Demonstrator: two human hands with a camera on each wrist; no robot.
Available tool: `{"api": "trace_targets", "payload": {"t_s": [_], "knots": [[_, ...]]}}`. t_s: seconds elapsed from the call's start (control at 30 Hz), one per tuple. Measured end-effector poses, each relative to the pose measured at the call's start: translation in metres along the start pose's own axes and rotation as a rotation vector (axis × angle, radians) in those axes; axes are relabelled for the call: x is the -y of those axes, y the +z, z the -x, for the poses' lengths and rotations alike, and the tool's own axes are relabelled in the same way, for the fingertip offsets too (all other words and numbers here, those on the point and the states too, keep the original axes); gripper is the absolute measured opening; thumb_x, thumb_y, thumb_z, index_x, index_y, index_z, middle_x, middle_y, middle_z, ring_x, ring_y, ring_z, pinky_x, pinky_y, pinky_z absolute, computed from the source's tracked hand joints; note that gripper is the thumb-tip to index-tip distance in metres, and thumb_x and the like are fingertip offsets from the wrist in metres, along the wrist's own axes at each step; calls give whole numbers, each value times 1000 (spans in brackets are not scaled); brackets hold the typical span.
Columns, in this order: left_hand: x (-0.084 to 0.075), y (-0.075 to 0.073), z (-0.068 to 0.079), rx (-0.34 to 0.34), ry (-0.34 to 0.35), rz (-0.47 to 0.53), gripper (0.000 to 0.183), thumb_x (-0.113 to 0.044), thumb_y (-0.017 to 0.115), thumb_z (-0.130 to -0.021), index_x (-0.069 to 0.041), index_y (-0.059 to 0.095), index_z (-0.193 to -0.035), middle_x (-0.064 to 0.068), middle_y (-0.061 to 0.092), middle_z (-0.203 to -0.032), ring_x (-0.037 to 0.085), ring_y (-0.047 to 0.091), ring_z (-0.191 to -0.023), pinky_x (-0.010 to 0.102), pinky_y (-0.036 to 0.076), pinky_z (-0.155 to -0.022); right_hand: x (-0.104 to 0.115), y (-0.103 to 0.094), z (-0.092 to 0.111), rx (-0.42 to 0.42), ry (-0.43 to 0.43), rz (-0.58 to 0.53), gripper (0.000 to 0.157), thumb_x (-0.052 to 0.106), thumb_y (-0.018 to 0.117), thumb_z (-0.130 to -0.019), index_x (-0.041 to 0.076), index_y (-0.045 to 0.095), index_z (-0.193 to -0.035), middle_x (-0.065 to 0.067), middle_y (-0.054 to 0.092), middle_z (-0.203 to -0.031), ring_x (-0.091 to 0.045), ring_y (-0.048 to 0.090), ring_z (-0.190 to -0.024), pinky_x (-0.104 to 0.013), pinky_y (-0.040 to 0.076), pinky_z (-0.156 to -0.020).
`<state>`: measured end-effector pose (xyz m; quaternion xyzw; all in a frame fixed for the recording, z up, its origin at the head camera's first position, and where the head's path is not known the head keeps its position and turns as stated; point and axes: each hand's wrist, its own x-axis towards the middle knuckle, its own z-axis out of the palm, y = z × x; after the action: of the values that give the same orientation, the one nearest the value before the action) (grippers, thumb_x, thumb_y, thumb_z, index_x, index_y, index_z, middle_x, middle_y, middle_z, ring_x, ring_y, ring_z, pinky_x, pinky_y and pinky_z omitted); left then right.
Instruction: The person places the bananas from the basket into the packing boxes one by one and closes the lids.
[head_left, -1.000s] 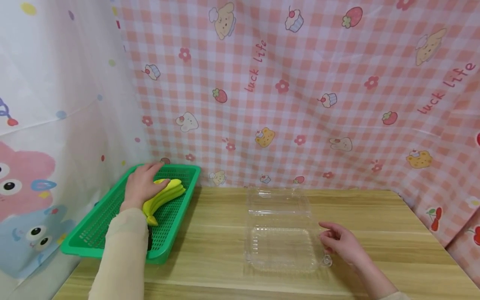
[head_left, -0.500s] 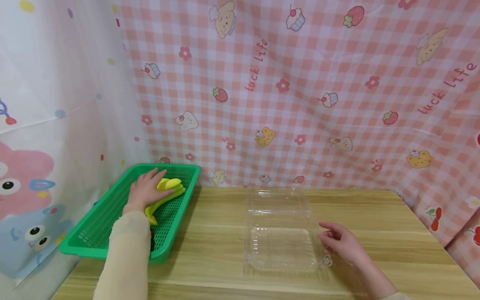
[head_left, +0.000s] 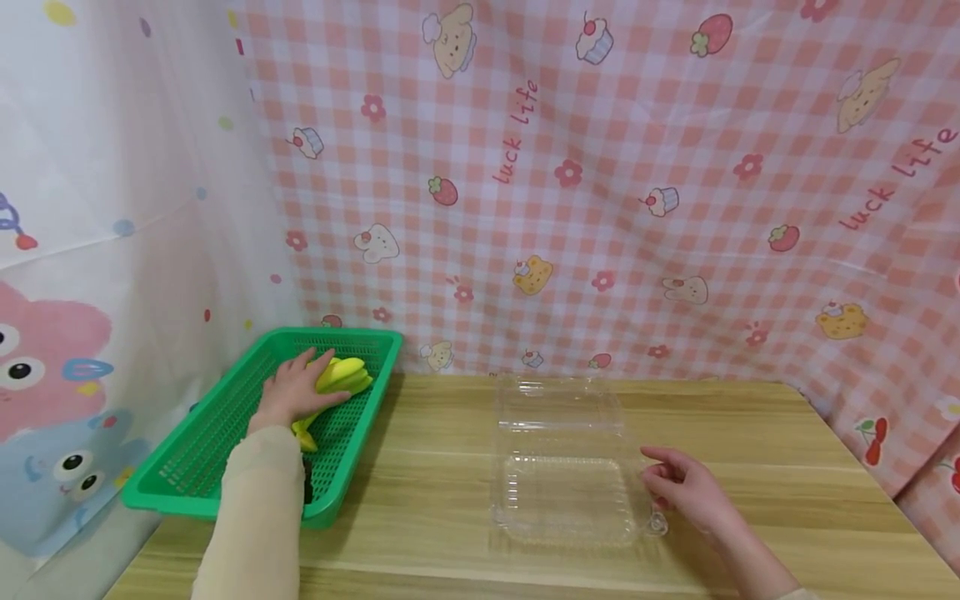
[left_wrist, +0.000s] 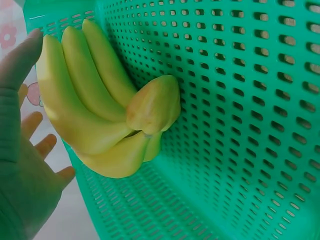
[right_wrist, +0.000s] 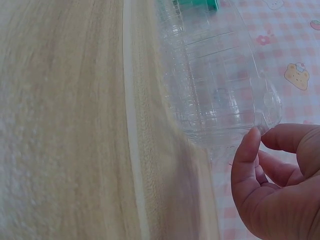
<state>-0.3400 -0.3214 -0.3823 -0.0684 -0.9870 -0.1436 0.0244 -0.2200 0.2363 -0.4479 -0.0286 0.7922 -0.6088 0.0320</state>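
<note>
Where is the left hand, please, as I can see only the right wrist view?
Observer: The left hand is at the bananas, inside the basket.
Operator: Thank you; could you tell me whether its fingers are curled round them?
Observer: They are not; in the left wrist view, the fingers are spread beside the bananas.

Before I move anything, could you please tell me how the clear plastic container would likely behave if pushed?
The clear container would probably slide rather than roll, since its broad base sits flat on the table. Its thin-looking, see-through walls suggest it is light and may flex.
</note>
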Motion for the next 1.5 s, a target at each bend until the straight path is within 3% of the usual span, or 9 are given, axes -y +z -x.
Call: {"api": "trace_targets", "payload": {"t_s": [0.2,0.37,0.63,0.9,1.07,1.5], "knots": [[3,1,4,57,-29,48,92,-55,62,-91,-4,22,-156,34,13,-156,61,13,-136,81,13,-100,0,0,0,4,-6,1,50,-8,57,-94,-22,36,-137,-12,61,-95,-8,54,-73,-24,54,-62],[4,2,5,93,-55,82,91,-55,62,-91,-5,22,-156,34,13,-156,62,12,-136,82,18,-98,-1,0,0,5,-8,-3,50,-8,57,-94,-22,35,-137,-12,61,-96,-9,54,-73,-24,54,-62],[1,1,3,24,-3,39,72,-37,69,-91,-8,41,-150,31,30,-149,55,33,-123,71,43,-84,-2,0,0,-4,-7,4,50,-8,57,-94,-22,36,-137,-10,60,-92,-9,54,-70,-24,53,-61],[0,1,4,19,38,36,66,-19,73,-89,-8,46,-148,34,36,-144,58,42,-120,68,44,-88,-3,-1,-2,-3,-3,9,50,-7,57,-95,-22,35,-137,-10,61,-93,-9,53,-70,-23,53,-61],[1,2,3,22,47,31,64,-18,72,-89,-6,47,-146,36,39,-140,57,46,-117,66,45,-87,-2,-1,-1,7,-2,-3,50,-6,56,-95,-22,34,-138,-10,60,-94,-10,53,-69,-24,52,-61],[1,1,2,-1,37,50,61,-21,69,-82,-3,55,-139,31,53,-125,41,53,-102,54,48,-79,-3,-2,-3,6,22,12,50,-3,56,-97,-21,35,-139,-9,59,-93,-11,52,-70,-24,51,-60]]}}
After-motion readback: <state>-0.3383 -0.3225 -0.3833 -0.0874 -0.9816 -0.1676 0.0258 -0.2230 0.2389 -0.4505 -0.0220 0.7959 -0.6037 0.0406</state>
